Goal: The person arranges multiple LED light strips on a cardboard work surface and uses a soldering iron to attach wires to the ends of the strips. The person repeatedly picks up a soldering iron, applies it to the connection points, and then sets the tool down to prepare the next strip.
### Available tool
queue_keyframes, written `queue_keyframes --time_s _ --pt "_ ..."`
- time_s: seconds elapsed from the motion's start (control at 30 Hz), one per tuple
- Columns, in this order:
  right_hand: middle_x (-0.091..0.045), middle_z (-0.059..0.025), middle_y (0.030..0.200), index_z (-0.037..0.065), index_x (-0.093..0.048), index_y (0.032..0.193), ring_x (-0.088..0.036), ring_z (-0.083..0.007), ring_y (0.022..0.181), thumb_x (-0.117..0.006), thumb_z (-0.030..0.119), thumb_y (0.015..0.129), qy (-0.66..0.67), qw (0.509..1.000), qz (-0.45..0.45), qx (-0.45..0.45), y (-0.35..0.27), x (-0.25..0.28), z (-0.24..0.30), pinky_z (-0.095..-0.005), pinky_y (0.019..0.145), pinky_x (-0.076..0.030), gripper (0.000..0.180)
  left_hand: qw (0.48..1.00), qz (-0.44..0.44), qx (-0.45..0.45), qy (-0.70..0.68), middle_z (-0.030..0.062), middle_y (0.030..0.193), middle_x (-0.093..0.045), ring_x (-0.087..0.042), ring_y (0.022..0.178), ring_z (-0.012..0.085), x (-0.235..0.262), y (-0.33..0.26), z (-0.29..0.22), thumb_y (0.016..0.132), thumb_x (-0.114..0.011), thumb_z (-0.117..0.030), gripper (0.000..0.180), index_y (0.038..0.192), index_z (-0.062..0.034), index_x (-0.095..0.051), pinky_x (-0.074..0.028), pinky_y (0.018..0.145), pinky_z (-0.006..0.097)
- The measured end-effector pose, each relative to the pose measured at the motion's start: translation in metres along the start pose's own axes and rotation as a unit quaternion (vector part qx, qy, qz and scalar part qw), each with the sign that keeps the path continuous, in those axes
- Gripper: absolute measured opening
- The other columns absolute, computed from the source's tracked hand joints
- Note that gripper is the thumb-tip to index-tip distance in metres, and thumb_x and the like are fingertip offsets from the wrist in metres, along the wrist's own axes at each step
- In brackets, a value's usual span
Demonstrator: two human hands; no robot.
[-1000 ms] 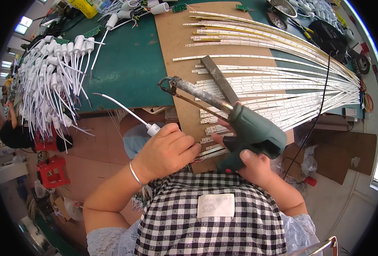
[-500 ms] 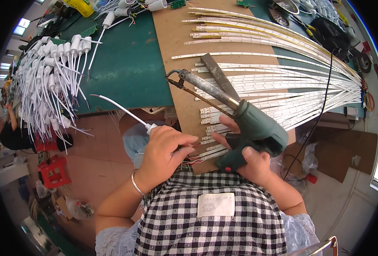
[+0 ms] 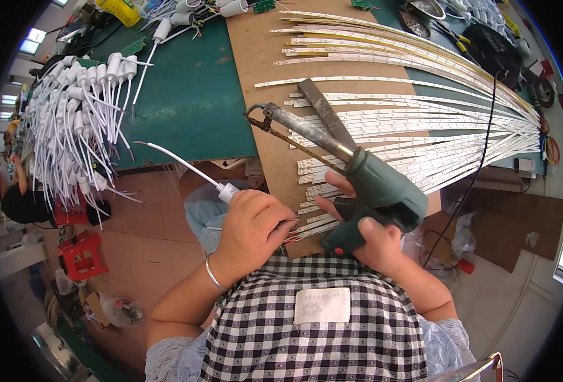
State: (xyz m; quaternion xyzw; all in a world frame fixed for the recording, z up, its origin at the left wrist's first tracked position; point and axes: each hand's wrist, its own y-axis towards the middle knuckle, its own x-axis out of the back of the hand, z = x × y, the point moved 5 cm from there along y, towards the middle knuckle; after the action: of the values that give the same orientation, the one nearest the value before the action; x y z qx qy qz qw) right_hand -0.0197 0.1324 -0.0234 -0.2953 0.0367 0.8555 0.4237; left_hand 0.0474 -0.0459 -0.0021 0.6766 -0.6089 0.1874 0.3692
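Note:
My left hand (image 3: pixel 254 232) is closed around a white end cap (image 3: pixel 227 192) whose cable (image 3: pixel 186 162) sticks out to the upper left. Its thumb and forefinger pinch thin wire ends beside the nearest LED strips (image 3: pixel 316 227). A few red wires (image 3: pixel 292 239) show just under the fingertips. In my right hand (image 3: pixel 378 245) is a dark green soldering gun (image 3: pixel 383 191), gripped by its handle. The metal barrel and bent tip point to the upper left, over the brown board (image 3: pixel 262 134). Several white LED strips (image 3: pixel 370 118) fan out beyond it.
A dark metal bar (image 3: pixel 326 111) lies across the strips. At the left of the green table (image 3: pixel 186 95) is a heap of white capped cables (image 3: pixel 78 121). A black cord (image 3: pixel 479 165) hangs at right; a red stool (image 3: pixel 82 256) stands on the floor.
My left hand has shifted slightly right, toward the strip ends, and now hides more of the red wires. The soldering gun and right hand have barely moved.

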Motion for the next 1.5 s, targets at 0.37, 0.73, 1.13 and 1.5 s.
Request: queue_keyframes --time_s 0.37,0.73,1.13,1.5 --pt "-0.038 -0.0230 0.148 0.004 -0.028 0.149 -0.037 -0.0319 0.140 -0.068 0.036 0.087 -0.001 1.000 -0.003 0.001 0.000 0.001 0.000 -0.0564 0.115 -0.033 0.080 0.997 0.043 0.037 -0.045 0.0072 0.087 -0.063 -0.060 0.081 0.0259 0.006 0.001 0.004 0.075 -0.075 -0.004 0.019 0.090 -0.0067 -0.064 -0.046 0.076 0.037" --pt "-0.037 -0.0229 0.149 0.004 -0.027 0.150 -0.036 -0.0314 0.140 -0.068 0.034 0.088 0.004 1.000 0.003 0.003 0.001 0.003 -0.002 -0.0559 0.115 -0.032 0.080 0.995 0.044 0.083 -0.036 0.0018 0.077 -0.058 -0.054 0.072 0.0196 -0.001 0.004 0.000 0.076 -0.072 -0.005 0.012 0.081 -0.0092 -0.062 -0.036 0.073 0.033" --pt "-0.040 -0.0234 0.146 0.003 -0.030 0.148 -0.046 -0.0317 0.133 -0.069 0.034 0.087 -0.009 1.000 -0.015 0.001 -0.001 -0.001 0.003 -0.0540 0.110 -0.041 0.079 0.995 0.085 0.054 0.024 0.0033 0.074 -0.052 -0.055 0.072 0.0239 -0.004 0.016 -0.005 0.067 -0.069 -0.007 0.015 0.076 -0.0109 -0.058 -0.036 0.070 0.037" --pt "-0.067 -0.0087 0.077 0.003 -0.069 0.088 -0.065 -0.0190 0.062 -0.070 0.045 0.086 -0.319 0.946 -0.025 0.058 -0.075 0.048 0.039 -0.0301 0.059 -0.053 0.042 0.996 0.069 0.055 -0.006 0.0011 0.071 -0.053 -0.053 0.065 0.0210 -0.005 0.015 -0.001 0.065 -0.070 -0.003 0.017 0.073 -0.0103 -0.058 -0.039 0.070 0.035"
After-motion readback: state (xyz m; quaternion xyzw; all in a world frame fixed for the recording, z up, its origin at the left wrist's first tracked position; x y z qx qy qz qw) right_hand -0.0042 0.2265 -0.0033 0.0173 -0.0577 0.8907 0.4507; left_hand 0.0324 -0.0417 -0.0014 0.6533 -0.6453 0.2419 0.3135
